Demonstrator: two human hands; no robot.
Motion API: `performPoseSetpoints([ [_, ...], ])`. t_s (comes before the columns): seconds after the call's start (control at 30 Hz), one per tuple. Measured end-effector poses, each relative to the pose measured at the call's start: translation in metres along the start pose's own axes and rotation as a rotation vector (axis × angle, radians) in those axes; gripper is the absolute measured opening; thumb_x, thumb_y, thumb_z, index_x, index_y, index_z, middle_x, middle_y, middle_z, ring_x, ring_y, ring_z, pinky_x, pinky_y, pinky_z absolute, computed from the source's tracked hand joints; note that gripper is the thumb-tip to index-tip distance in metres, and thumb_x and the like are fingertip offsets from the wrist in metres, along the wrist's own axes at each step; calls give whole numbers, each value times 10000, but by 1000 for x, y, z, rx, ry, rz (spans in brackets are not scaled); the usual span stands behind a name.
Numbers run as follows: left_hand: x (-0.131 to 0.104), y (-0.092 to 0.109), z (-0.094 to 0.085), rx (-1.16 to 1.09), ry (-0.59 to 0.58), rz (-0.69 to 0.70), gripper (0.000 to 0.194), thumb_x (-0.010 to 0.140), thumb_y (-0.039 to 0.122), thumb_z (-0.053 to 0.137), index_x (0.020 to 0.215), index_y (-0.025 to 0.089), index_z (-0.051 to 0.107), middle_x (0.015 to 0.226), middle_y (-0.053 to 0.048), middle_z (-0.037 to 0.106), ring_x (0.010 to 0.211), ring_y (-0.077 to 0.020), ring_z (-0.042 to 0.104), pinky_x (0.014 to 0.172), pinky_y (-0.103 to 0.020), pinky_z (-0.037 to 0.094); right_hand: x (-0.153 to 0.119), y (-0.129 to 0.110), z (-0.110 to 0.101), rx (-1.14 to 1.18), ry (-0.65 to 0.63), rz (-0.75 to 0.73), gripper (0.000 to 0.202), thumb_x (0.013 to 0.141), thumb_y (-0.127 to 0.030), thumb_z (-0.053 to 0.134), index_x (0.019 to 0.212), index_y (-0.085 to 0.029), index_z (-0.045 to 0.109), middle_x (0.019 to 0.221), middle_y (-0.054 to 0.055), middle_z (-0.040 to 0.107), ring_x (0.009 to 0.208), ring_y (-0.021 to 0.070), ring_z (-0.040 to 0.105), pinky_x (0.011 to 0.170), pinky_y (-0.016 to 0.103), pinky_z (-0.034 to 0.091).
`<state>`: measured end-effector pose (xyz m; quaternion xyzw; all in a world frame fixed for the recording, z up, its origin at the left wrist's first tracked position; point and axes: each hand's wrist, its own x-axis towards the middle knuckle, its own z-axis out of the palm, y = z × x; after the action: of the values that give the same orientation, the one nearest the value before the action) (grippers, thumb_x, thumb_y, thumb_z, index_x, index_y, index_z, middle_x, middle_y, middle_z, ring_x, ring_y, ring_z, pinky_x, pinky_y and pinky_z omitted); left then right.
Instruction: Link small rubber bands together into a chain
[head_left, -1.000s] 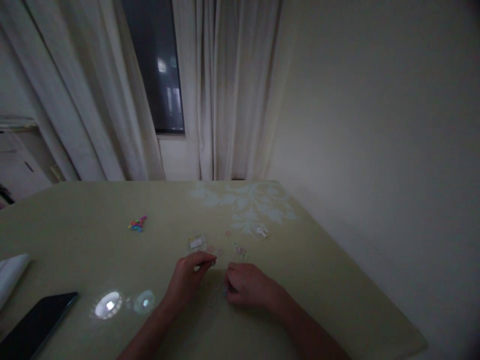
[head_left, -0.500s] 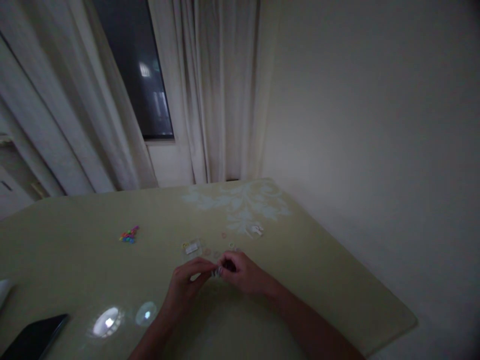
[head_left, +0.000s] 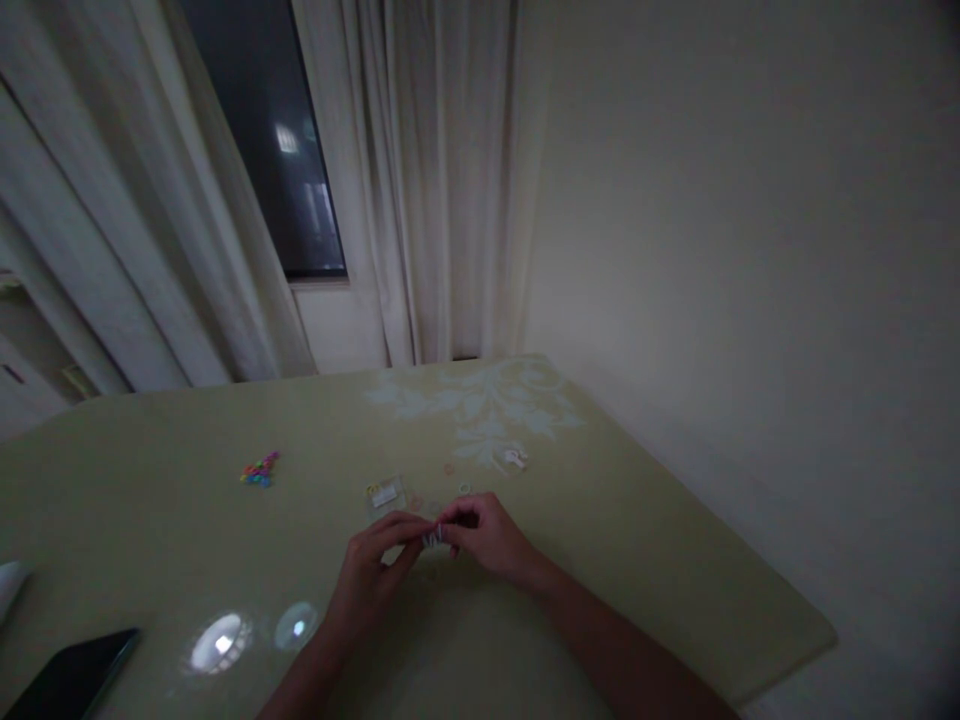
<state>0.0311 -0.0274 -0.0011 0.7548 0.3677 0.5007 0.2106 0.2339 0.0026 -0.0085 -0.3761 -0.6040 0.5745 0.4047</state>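
Observation:
Between my two hands is a small striped thing (head_left: 433, 538), whitish with darker bands, too small and dim to name. My left hand (head_left: 376, 558) pinches its left end between thumb and fingers. At its right end my right hand (head_left: 491, 540) is closed, thumb against bent fingers, partly covering it. Just beyond my hands lie a small clear packet (head_left: 385, 494) with a white label and a pale ring (head_left: 464, 489). A small reddish ring (head_left: 448, 469) rests a little farther off.
Several small bright-coloured pieces (head_left: 259, 470) are heaped on the left of the table (head_left: 172, 540). A white object (head_left: 515, 458) lies beyond my right hand. A dark flat device (head_left: 71, 675) sits at the lower left. The wall (head_left: 720, 330) borders the table's right side.
My right hand has risen slightly and its fingers have shifted on the striped thing, so more of it shows. My left hand stays nearly in place.

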Motion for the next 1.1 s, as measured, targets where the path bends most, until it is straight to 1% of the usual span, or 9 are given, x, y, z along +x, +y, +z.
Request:
performPoseSetpoints([
  [0.17,-3,-4,3,43,18,-5,155,941,232,685,1023,249,815,935,-68,799,847,-195,771,749,-263,622,2,4,-1,23,-5,-8,347,737,-468,843,856,-142,832,666,25,685,573,139,588,583,265,479],
  [0.27,-7,-11,6,73,25,81,186,960,214,666,1056,261,818,975,-76,796,875,-195,773,773,-264,628,1,2,-2,3,-3,0,338,732,-457,843,856,-142,844,661,28,686,562,139,577,577,267,476],
  [0.37,-11,-17,8,136,8,154,262,989,181,609,1138,278,803,1021,-83,789,901,-194,772,774,-261,629,-1,-2,-3,-18,-45,-8,287,762,-418,817,854,-149,850,669,26,688,573,134,570,593,264,474],
  [0.6,-14,-20,4,264,-47,306,374,1018,163,543,1294,322,738,1141,-92,779,915,-186,772,745,-252,632,0,0,-6,8,-134,-8,209,780,-351,775,845,-163,838,693,12,679,611,127,567,624,252,473],
  [0.67,-14,-19,3,266,-68,289,393,1023,165,529,1317,339,725,1171,-92,779,918,-184,771,755,-256,633,0,-1,-7,0,-154,-11,181,784,-324,756,835,-170,835,684,4,667,604,121,559,625,248,466],
  [0.77,-15,-18,4,235,-98,214,413,1028,165,512,1329,361,716,1220,-91,773,1008,-201,766,822,-283,631,-1,-4,-7,-3,-175,-10,158,787,-286,729,839,-181,834,691,0,666,610,119,559,633,245,459],
  [0.9,-14,-13,4,184,-120,160,425,1015,154,511,1317,362,727,1259,-93,770,1083,-230,755,871,-321,626,-1,-6,-7,8,-166,1,136,771,-293,738,796,-180,809,697,2,666,627,131,567,634,249,456],
  [0.97,-13,-9,3,177,-150,143,414,1011,160,517,1300,354,740,1282,-96,764,1056,-233,759,858,-324,626,-1,-3,-8,2,-165,2,146,776,-314,749,771,-174,792,689,4,666,634,134,571,639,251,453],
  [1.1,-9,1,0,252,-254,94,357,996,206,591,1259,377,761,1292,-76,764,866,-208,763,768,-312,622,1,3,-14,-38,-209,33,174,768,-331,761,769,-159,785,695,11,680,627,135,572,621,245,432],
])
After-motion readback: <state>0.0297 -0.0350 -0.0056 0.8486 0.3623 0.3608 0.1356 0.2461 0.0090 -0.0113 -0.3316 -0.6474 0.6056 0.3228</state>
